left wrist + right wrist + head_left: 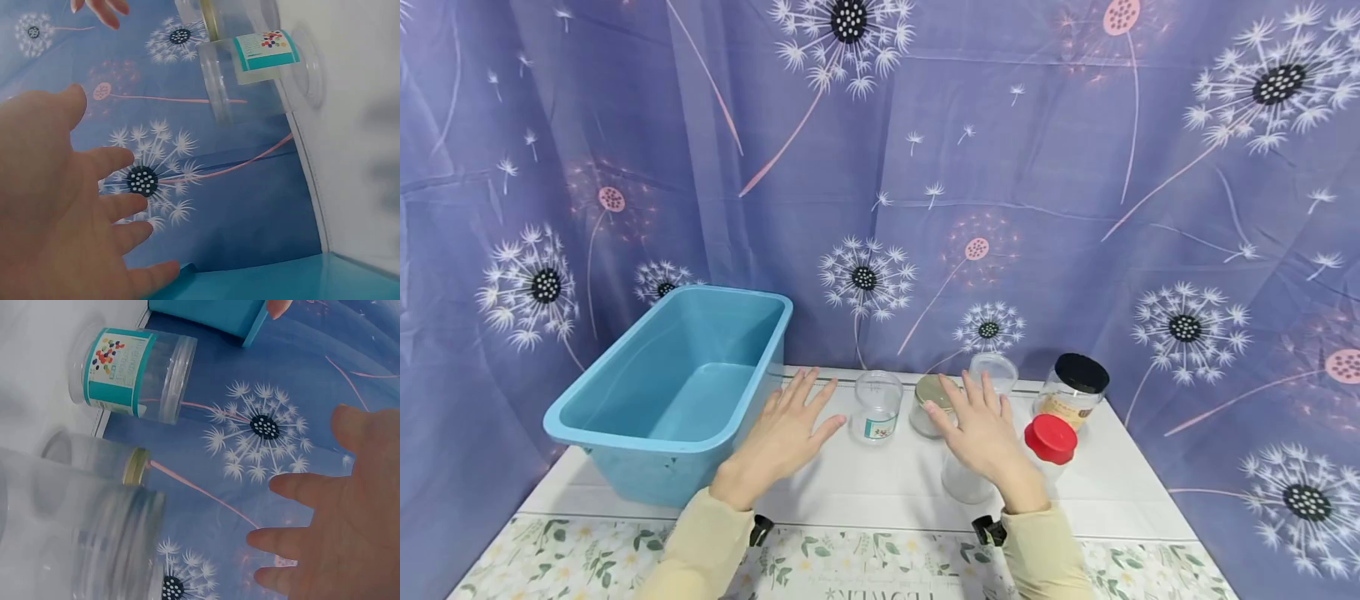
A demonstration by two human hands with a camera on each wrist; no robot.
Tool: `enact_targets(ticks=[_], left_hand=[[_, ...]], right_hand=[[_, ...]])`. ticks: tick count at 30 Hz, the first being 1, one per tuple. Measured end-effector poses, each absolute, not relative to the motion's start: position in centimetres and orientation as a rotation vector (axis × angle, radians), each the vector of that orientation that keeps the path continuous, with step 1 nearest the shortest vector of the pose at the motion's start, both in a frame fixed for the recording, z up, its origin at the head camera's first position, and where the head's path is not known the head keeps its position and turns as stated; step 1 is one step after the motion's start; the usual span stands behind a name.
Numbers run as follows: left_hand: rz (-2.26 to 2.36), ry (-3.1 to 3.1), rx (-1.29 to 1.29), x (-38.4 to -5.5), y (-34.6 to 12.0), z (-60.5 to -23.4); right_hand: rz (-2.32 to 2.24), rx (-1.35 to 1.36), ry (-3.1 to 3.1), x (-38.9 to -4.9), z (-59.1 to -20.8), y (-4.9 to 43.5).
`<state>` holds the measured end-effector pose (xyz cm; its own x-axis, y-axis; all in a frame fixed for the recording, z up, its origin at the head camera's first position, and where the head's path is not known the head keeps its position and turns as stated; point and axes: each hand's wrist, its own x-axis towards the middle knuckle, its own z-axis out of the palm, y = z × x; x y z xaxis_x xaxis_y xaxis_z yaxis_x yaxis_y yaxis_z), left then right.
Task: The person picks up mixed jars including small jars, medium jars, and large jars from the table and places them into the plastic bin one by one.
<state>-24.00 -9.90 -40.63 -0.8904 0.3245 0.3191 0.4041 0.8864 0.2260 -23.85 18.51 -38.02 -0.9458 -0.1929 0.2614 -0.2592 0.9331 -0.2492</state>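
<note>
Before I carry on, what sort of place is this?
Probably a makeshift tabletop workspace, curtained off indoors: a dandelion-print curtain hangs behind a table, which holds a blue tub and a group of jars, including a clear labelled jar.

The left forearm (pixel 696 546) and right forearm (pixel 1047 550), both sleeved, reach up from the bottom of the head view. The left hand (pixel 786 437) lies below and left of centre, the right hand (pixel 983 433) below and right; both show their backs, fingers extended and spread, thumbs pointing inward. In the wrist views, each palm faces the camera.
</note>
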Motion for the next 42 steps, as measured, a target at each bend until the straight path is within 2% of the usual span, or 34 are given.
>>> enact_targets(ticks=[18,28,42], left_hand=[[-0.483,-2.713,-0.762,-20.9,-12.1,-36.3],[-0.442,-2.494,-0.869,-19.2,-15.3,-34.0],[-0.452,-2.375,-0.634,-18.5,-22.9,-34.1]], right_hand=[[0.410,0.348,-2.803,-22.8,-36.5,22.3],[0.523,0.435,-2.669,-22.4,-36.5,25.3],[0.659,0.421,-2.512,-22.0,-37.1,31.3]])
